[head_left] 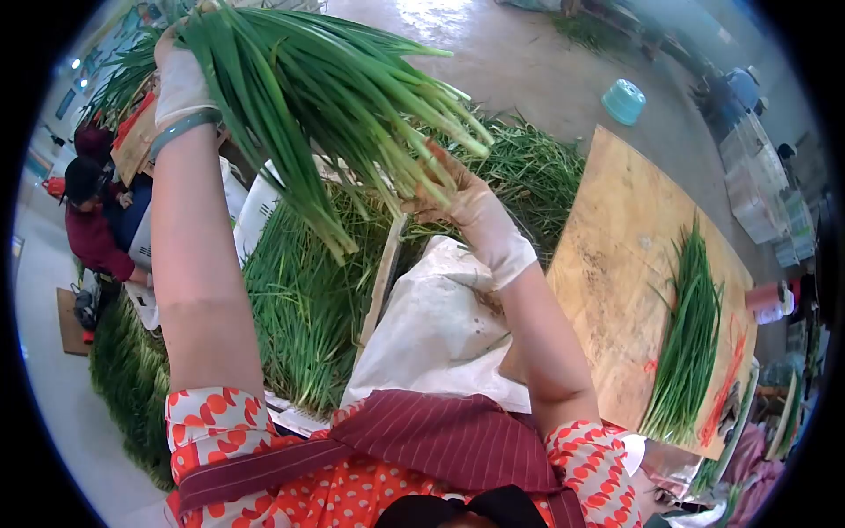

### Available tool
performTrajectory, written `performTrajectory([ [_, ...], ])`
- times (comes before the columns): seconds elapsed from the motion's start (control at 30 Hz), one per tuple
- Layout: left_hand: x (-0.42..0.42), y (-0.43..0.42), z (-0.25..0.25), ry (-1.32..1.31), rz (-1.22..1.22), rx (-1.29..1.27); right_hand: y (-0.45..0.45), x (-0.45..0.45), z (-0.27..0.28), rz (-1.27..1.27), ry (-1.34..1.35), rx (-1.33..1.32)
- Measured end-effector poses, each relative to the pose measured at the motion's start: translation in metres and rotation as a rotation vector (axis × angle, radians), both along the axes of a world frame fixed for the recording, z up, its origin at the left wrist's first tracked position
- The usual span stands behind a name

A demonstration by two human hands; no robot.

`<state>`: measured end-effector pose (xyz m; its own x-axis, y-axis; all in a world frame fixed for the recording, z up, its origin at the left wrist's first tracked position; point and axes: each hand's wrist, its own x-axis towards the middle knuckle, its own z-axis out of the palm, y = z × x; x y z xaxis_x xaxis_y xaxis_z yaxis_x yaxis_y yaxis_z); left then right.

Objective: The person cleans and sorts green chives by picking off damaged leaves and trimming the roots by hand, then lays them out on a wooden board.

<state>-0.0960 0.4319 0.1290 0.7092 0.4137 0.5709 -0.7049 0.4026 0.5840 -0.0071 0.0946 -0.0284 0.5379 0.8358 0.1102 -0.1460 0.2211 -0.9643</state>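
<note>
Left gloved hand (185,84) is clamping a chive-like bunch (317,84) by its leafy part above loose greens (299,304), apparently presenting the pale stalk ends (473,134) to the right gloved hand (471,209), which is touching them, grip unclear.

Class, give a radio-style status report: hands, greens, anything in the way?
Left hand gripping bunch of chive-like greens, held aloft. Right hand at its pale stem ends. Second bunch lying on wooden board. No obstruction seen.

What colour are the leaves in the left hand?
The leaves are green, paler at the stem ends: see the head view.
</note>
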Motion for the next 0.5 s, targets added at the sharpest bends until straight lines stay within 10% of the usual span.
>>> performTrajectory([
  [0.17,0.013,0.036,0.010,0.225,0.577,-0.089,-0.053,0.020,0.021,-0.067,-0.231,-0.088],
  [0.37,0.004,0.038,-0.002,0.018,0.120,-0.070,-0.122,0.078,-0.007,-0.179,0.178,0.618],
  [0.5,0.002,0.037,-0.010,0.075,0.157,-0.033,-0.072,0.132,-0.049,-0.375,-0.746,-0.874],
])
